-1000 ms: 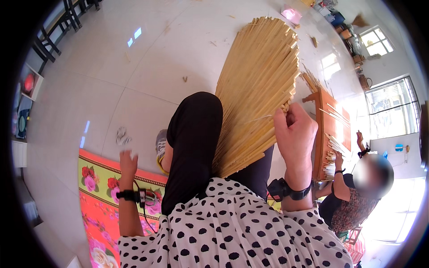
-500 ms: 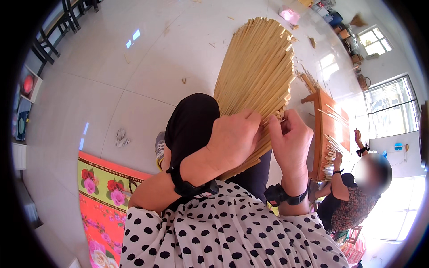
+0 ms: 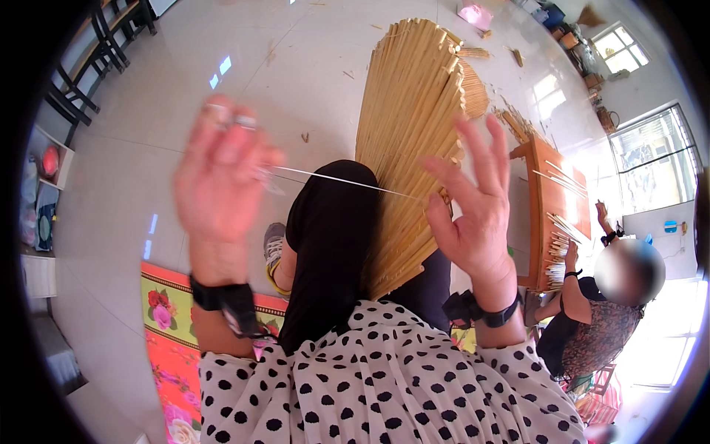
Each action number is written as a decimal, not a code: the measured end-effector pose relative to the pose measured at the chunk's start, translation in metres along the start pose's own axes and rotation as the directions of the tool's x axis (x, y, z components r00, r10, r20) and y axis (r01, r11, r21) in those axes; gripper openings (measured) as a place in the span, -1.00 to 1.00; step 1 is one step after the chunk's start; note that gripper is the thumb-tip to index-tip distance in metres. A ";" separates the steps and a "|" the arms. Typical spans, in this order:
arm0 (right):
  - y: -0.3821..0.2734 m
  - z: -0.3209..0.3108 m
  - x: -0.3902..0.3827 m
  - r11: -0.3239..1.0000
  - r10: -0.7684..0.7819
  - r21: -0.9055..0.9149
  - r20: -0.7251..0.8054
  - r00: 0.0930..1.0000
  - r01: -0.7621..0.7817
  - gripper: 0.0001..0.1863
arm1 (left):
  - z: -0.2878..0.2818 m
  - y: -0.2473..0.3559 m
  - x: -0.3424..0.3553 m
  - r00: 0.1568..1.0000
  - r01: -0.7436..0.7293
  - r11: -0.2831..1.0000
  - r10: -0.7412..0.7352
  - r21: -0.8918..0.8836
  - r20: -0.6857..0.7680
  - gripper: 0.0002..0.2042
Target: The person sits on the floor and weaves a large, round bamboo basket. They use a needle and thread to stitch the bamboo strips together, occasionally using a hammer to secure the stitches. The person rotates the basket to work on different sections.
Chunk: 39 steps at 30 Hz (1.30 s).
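A long fan of bound straw-coloured sticks lies along my lap between my black-trousered legs. My left hand, blurred, is raised to the left with fingers closed on a white thread, which stretches taut across my knee to the sticks' right edge. My right hand is at that edge with its fingers spread and raised, thumb close beside the point where the thread meets the sticks.
A co-worker at right reaches over a wooden table with loose sticks on it. A floral mat lies lower left, black chairs stand upper left, and scraps, a pink bag and boxes are farther back.
My left hand has moved from the sticks up and left, drawing the thread out. My right hand's fingers have spread from a pinch on the sticks' edge.
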State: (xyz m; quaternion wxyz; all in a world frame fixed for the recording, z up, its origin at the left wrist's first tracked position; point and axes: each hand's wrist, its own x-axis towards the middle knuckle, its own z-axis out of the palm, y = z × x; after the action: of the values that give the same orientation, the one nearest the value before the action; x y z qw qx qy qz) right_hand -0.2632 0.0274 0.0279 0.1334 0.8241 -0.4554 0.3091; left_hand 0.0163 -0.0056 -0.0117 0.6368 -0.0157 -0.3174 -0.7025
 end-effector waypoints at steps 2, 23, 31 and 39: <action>0.011 0.003 -0.001 0.995 -0.051 0.093 0.115 0.992 0.040 -0.86 | -0.014 0.044 -0.003 0.989 -0.069 0.997 0.063 -0.037 -0.131 -0.90; 0.023 -0.003 -0.001 0.964 -0.104 0.260 0.192 0.976 0.052 -0.83 | -0.035 0.110 0.084 0.932 0.161 0.775 0.085 0.612 -0.353 -0.91; 0.030 0.014 -0.045 0.864 0.167 0.493 -0.084 0.982 -0.105 -0.70 | 0.017 0.021 0.012 0.942 0.337 0.156 -0.052 0.929 -0.333 -0.97; 0.019 0.035 -0.085 0.661 0.223 0.726 0.052 0.973 -0.191 -0.51 | 0.070 -0.102 -0.007 0.819 0.569 0.376 -0.338 0.731 -0.464 -0.73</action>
State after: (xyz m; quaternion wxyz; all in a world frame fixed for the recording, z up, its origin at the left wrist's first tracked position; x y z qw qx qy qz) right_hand -0.2983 0.0559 -0.0539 -0.2301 0.7456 -0.3835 0.4940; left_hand -0.1011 0.0319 -0.0022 0.3739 0.4677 -0.5301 -0.6004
